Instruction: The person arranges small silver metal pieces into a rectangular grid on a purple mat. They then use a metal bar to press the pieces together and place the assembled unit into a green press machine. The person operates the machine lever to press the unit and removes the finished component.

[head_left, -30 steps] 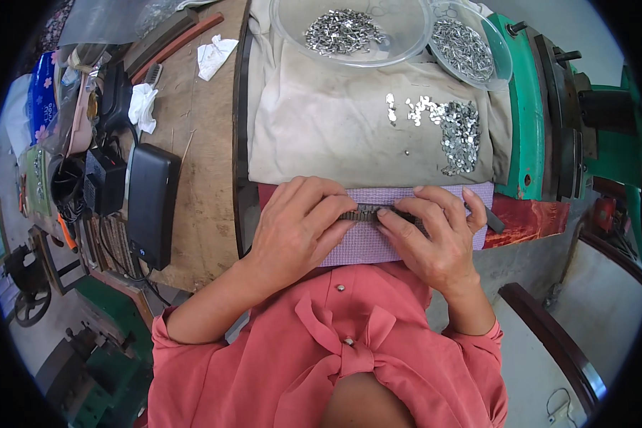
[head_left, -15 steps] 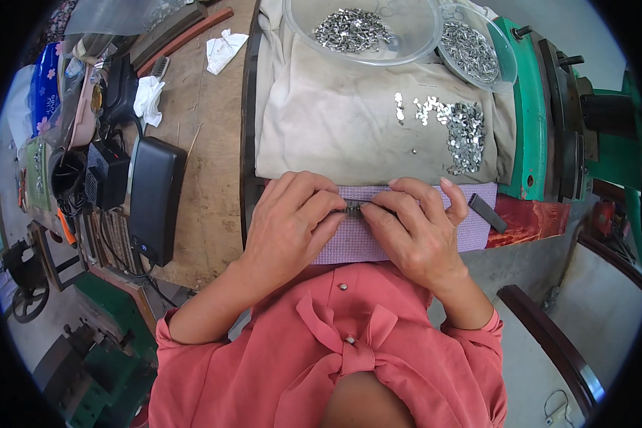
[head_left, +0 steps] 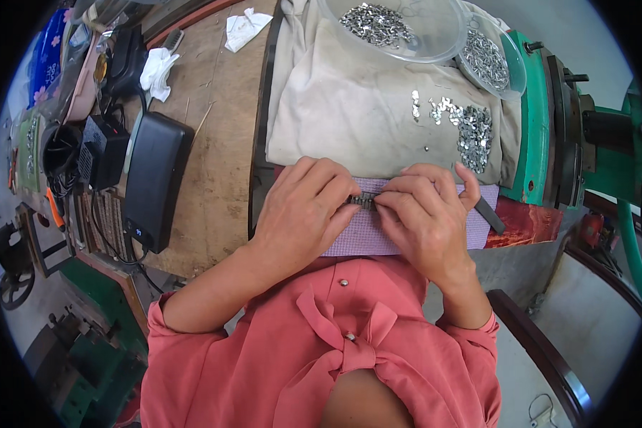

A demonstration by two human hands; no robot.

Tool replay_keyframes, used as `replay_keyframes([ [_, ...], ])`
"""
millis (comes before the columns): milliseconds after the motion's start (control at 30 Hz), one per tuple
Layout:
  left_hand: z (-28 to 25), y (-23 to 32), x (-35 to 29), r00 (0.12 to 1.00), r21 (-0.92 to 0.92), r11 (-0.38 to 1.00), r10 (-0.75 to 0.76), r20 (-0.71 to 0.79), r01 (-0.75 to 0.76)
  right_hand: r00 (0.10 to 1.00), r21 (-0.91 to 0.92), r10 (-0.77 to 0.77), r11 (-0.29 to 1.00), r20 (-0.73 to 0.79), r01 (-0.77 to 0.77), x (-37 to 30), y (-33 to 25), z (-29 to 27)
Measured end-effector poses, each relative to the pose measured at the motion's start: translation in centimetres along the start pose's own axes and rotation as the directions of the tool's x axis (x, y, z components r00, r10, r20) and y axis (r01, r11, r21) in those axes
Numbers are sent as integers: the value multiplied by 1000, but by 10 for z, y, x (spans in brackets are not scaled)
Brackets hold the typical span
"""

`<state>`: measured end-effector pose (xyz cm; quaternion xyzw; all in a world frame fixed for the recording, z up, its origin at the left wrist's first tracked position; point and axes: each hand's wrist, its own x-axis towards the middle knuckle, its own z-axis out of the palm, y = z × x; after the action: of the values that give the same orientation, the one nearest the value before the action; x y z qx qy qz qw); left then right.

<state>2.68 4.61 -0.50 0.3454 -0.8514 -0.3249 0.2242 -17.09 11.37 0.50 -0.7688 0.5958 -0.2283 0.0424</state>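
one segmented metal strip [head_left: 364, 201] is positioned over the purple cloth [head_left: 357, 235]. the left hand [head_left: 308, 203] is clamped on its left end, the right hand [head_left: 426, 214] on its right. silver pieces [head_left: 475, 139] lie on beige fabric [head_left: 349, 107].

Left hand [head_left: 301, 208] and right hand [head_left: 428, 215] pinch a dark segmented strip [head_left: 364, 201].

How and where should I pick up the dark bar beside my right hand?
I'd pinch the dark bar across its narrow width, coming from the right onto its lower-right end: it's slim and slanted, that end reaches past the purple cloth, and the other sits near your right hand.
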Motion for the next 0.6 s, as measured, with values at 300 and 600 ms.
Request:
replay_keyframes([
  [300,1,-2,-2,1000,-11,1000,17,-11,-18,1000,-106,-19,994,12,20,2,-4,-6],
  [600,1,-3,-3,999,-17,999,31,-10,-31,1000,-138,14,990,4,-14,-1,-8,-12],
])
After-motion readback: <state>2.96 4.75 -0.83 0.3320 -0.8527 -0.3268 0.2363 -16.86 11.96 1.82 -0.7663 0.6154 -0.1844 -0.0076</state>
